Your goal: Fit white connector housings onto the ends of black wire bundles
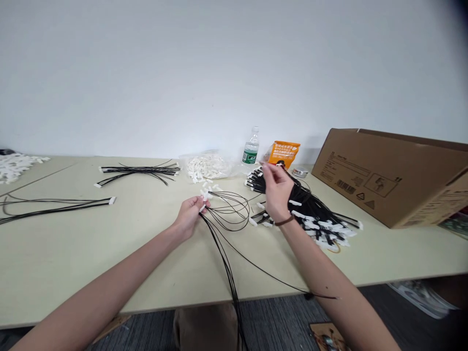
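My left hand [192, 214] is closed on a wire harness, its fingers pinching the white connectors [205, 196] at the top. Thin black wires [234, 210] loop out to the right of those connectors, while a longer bundle [224, 253] hangs over the table's front edge. One loose wire runs off to the lower right, below my right forearm. My right hand [278, 187] is raised in front of a pile of black cables with white connectors [310, 209]. Its thumb and fingertips are pinched together; whatever is between them is too small to make out.
Behind the left hand lies a clear bag of white connectors [208, 165]. More cable bundles [141, 170] rest at the left. A water bottle [250, 148] and an orange packet [284, 154] stand by the wall; a cardboard box [383, 175] occupies the right.
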Demonstrator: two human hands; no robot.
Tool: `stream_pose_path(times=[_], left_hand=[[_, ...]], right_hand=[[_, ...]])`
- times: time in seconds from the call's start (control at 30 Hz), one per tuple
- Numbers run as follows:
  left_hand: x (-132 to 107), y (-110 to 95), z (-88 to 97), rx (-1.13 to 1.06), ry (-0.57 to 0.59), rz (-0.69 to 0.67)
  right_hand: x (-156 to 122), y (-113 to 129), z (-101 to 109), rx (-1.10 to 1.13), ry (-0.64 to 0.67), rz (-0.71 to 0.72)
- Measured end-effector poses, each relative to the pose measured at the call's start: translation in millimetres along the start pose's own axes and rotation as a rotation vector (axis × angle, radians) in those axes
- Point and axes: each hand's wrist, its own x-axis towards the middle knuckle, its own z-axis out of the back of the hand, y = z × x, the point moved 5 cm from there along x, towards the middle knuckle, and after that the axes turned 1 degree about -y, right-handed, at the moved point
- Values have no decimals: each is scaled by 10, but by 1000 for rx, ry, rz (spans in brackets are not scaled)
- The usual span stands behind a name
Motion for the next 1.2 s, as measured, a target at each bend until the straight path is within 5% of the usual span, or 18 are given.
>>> stream_pose_path(times=[0.13, 0.27, 1.2], left_hand=[[24, 34, -1, -47, 25, 21], [41, 39, -27, -111, 89, -3], [18, -5, -72, -118, 138, -72]], right_hand=[[-466, 319, -373, -380, 384, 588], [-773, 270, -553, -568, 572, 811], [-758, 205, -540, -606, 520, 818]])
